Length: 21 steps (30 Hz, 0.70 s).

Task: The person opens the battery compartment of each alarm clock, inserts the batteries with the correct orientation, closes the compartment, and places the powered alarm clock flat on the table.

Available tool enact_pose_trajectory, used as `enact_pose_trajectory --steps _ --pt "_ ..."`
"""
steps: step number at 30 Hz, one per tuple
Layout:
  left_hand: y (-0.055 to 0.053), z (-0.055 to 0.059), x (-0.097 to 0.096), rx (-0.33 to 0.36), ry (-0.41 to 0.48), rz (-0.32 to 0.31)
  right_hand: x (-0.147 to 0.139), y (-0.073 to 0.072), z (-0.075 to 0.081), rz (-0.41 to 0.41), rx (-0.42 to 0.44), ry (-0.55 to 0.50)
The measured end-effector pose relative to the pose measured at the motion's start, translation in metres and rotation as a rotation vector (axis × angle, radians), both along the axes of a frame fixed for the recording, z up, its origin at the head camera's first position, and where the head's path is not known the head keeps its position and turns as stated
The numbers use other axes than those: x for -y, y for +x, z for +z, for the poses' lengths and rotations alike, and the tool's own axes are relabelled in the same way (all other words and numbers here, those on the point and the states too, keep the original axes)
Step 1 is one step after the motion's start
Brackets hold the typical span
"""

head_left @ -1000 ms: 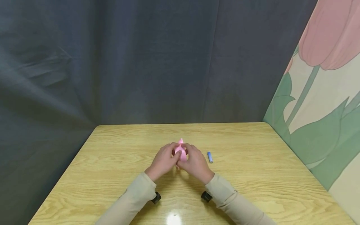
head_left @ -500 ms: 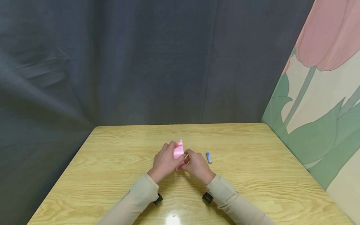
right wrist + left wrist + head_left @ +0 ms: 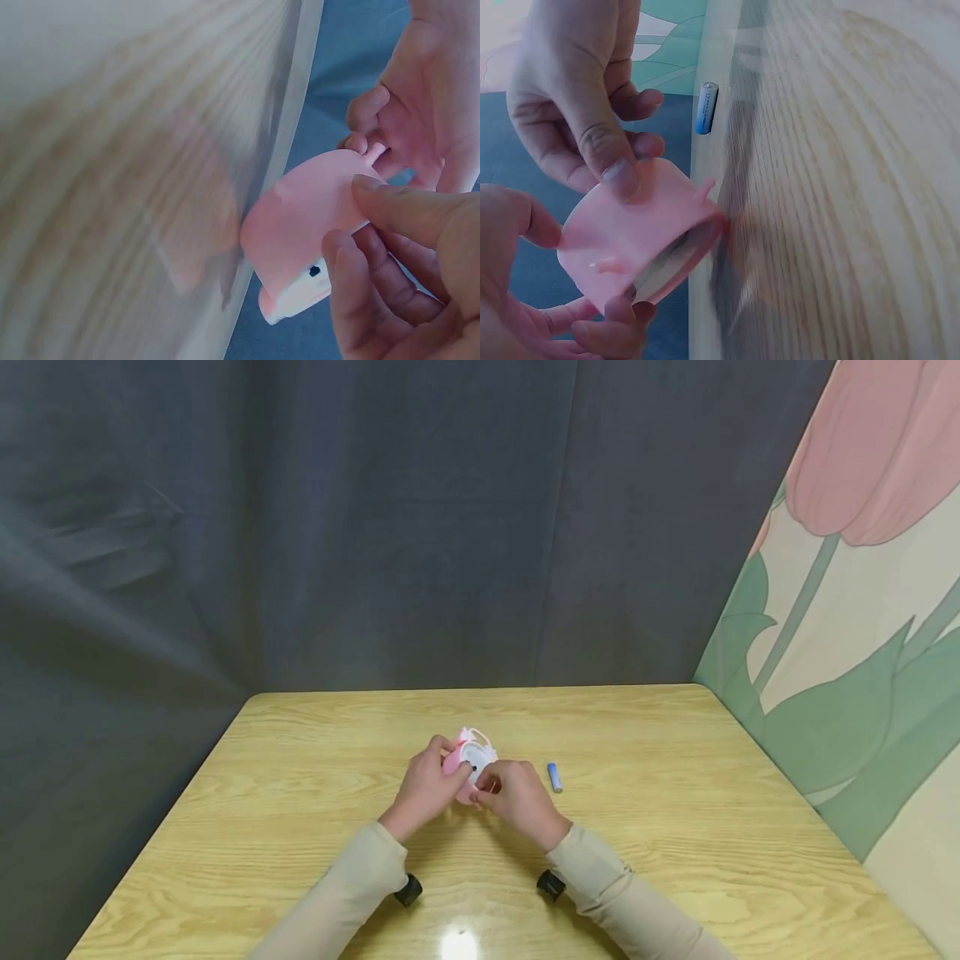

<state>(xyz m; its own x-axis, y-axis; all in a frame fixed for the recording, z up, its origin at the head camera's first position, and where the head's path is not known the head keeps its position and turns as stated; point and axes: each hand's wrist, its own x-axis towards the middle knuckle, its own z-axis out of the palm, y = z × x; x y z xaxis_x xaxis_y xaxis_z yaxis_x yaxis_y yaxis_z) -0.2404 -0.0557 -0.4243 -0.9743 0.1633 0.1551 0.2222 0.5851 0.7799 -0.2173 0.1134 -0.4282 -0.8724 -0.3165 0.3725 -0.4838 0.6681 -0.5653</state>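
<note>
Between both hands is a small pink alarm clock [image 3: 474,752] with a handle on top, its white round side toward the head camera. My left hand [image 3: 422,792] grips its left side, the thumb over the white side's edge. At the lower right, my right hand [image 3: 522,797] pinches the rim with bent fingers. The left wrist view shows the pink case [image 3: 641,232] with two short feet, the right thumb pressed on it. In the right wrist view a black dot marks the white side, and the pink body [image 3: 300,214] is held close over the table.
A blue and silver battery [image 3: 554,777] lies on the wooden table [image 3: 300,752] just right of the right hand. Dark curtain [image 3: 405,527] hangs behind the table, and a tulip-patterned wall [image 3: 847,693] stands at the right. Black wrist cameras sit under both sleeves.
The alarm clock has turned from side-on so its white round side and handle now show. My left hand has shifted slightly left with it. The battery lies in place.
</note>
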Motion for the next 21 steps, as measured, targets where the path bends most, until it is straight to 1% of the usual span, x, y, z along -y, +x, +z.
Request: enact_pose_trajectory --steps 3,7,15,18,21 --pt "-0.001 -0.003 0.004 0.049 0.041 -0.011 0.000 0.001 0.000 0.022 0.001 0.012" --pt "-0.001 -0.006 0.008 0.083 0.028 -0.014 0.002 0.001 -0.001 0.054 -0.007 0.032" --pt "-0.005 -0.014 0.009 0.069 -0.040 -0.019 0.003 0.000 -0.003 0.106 -0.021 0.094" --pt "-0.006 -0.015 0.009 0.102 -0.031 -0.031 0.002 -0.002 -0.003 0.122 -0.030 0.115" --pt "-0.007 -0.016 0.009 0.158 0.009 -0.043 0.001 -0.003 -0.003 0.145 -0.022 0.119"
